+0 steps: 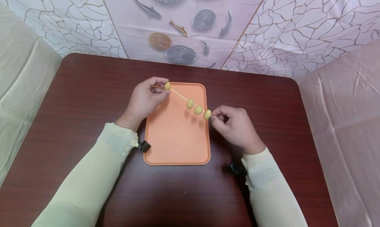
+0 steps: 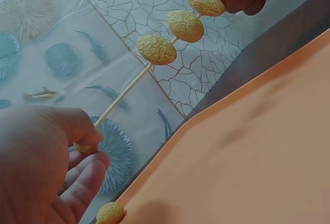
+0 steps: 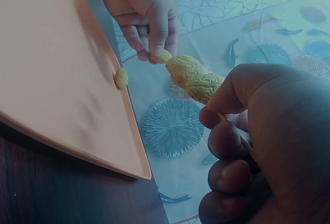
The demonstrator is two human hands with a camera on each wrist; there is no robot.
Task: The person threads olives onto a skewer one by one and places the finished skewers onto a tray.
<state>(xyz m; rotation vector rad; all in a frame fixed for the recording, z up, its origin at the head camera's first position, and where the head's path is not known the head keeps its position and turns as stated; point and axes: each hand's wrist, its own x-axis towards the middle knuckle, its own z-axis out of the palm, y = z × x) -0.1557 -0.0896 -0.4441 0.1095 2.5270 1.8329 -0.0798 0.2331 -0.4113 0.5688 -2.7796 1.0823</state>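
Observation:
A thin wooden skewer [image 1: 179, 95] runs slantwise between the two hands above an orange tray [image 1: 175, 144]. Three yellow, wrinkled oval pieces [image 1: 198, 110] sit close together on it toward the right. At the far end my left hand [image 1: 146, 96] pinches another yellow oval piece [image 1: 167, 86] between thumb and fingers, the skewer showing on both sides of it. My right hand [image 1: 236, 126] grips the skewer's other end just behind the three pieces. A loose yellow oval piece [image 2: 110, 212] rests at the tray's edge below the left hand; the head view hides it.
The tray lies on a dark red-brown table [image 1: 98, 85]. Behind the table hangs a patterned cloth [image 1: 184, 25], with plain pale cloth [image 1: 341, 105] at the sides. A small black device [image 1: 144, 146] is worn at the left wrist, another [image 1: 236, 169] at the right.

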